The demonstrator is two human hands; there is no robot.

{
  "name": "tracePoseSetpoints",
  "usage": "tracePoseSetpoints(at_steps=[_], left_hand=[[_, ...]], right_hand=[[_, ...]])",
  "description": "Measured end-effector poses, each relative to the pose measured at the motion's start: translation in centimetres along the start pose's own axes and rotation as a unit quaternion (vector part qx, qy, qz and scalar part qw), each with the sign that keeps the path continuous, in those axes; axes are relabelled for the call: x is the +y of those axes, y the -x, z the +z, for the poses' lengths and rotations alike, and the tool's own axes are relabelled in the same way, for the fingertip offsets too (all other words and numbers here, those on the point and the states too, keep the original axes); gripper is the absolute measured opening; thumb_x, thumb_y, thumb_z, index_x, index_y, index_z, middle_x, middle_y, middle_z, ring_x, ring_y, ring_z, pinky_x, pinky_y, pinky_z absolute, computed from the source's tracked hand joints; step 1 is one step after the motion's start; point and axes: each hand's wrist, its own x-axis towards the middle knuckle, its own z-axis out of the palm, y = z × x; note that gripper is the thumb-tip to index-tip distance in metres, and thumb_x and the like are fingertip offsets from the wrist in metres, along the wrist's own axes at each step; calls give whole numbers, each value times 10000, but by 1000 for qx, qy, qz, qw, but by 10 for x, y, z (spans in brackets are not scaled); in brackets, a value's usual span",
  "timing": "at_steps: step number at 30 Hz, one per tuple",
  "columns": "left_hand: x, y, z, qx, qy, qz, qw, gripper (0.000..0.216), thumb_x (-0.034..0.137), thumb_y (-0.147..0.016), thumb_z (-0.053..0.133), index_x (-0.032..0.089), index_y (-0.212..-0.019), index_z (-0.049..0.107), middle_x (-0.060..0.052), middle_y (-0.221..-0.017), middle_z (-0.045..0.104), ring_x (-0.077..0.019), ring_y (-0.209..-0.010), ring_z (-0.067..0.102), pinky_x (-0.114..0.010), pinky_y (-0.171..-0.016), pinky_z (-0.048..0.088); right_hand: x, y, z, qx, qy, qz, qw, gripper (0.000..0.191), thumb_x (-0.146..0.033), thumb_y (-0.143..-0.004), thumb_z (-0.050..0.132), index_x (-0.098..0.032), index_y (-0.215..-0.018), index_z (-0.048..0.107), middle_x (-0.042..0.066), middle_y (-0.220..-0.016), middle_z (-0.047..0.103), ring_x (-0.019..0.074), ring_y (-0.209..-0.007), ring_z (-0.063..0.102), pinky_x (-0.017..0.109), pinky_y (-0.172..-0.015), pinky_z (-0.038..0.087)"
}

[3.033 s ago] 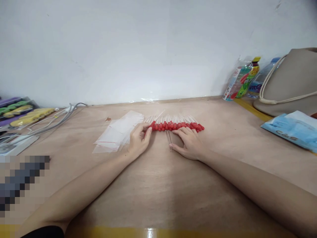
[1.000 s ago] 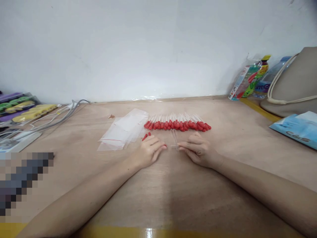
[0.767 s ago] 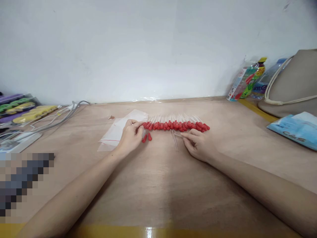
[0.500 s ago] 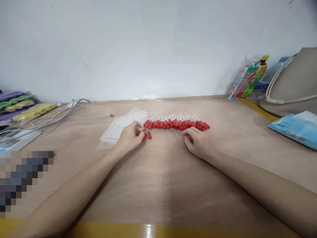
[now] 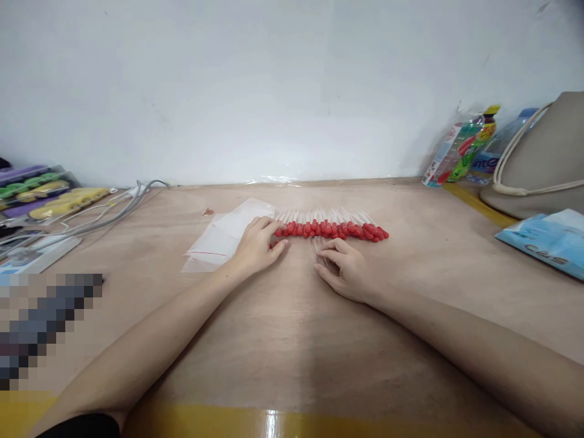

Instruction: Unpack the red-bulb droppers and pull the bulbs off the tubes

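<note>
A long row of glass droppers with red rubber bulbs [image 5: 326,229] lies on the table, bulbs toward me and thin tips toward the wall. My left hand [image 5: 261,246] is at the row's left end, thumb and fingers apart. A bit of red bulb shows between them, and the rest there is hidden. Several bare glass tubes [image 5: 318,248] lie just in front of the row's middle. Over their right side rests my right hand [image 5: 344,267], its thumb and forefinger spread, touching or nearly touching the tubes.
Clear plastic zip bags [image 5: 223,237] lie left of my left hand. Cables [image 5: 123,210] and packs of coloured items [image 5: 50,191] are at far left. Drink bottles [image 5: 460,152], a beige bag [image 5: 547,152] and a blue tissue pack [image 5: 542,240] stand or lie at right.
My right hand has moved slightly left and its fingers have parted, releasing a glass tube beside the others. My left hand has shifted right and opened, covering the loose red bulbs.
</note>
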Motion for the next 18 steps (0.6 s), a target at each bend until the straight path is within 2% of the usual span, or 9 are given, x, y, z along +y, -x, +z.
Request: tracePoseSetpoints(at_steps=[4,8,10,12,15,18], left_hand=[[-2,-15,10,-31,-20,31,999,283,286,-795,552,193,-1059,595,-64,-980,579,-216,-918,509,-369,-845,408],[-9,-26,18,-64,1,41,997,217,245,-826,524,206,-1010,632,-57,-947,612,-198,-886,547,-359,-822,426],[-11,-28,20,-60,29,45,997,195,224,-827,523,191,-975,646,-54,-907,632,-186,-855,568,-337,-803,444],[-12,-27,20,-33,59,28,997,185,204,-826,521,176,-956,651,-54,-892,643,-172,-825,584,-314,-780,462],[-10,-23,17,42,103,-16,994,183,194,-823,527,162,-952,653,-57,-891,648,-159,-802,599,-291,-748,483],[-6,-14,13,113,140,-28,983,172,200,-817,544,161,-945,653,-55,-904,650,-153,-827,604,-283,-761,491]], right_hand=[[-4,-4,2,-45,-26,-1,999,199,-221,-766,565,-138,-946,586,95,-916,516,179,-814,526,343,-740,481],[-6,-8,1,-84,-43,3,996,177,-202,-768,552,-153,-934,589,102,-968,503,183,-858,518,348,-755,480],[-6,-8,0,-94,-51,0,994,167,-200,-759,566,-150,-916,594,100,-970,504,186,-883,514,349,-784,471],[-8,-9,0,-100,-60,-5,993,170,-201,-748,584,-150,-909,599,97,-971,507,185,-892,514,350,-804,463],[-11,-12,6,-98,-75,-10,992,160,-203,-746,592,-149,-897,605,89,-955,506,173,-869,517,344,-805,461],[-15,-19,15,-81,-84,-8,993,150,-216,-746,599,-143,-876,612,89,-948,501,168,-863,513,339,-803,461]])
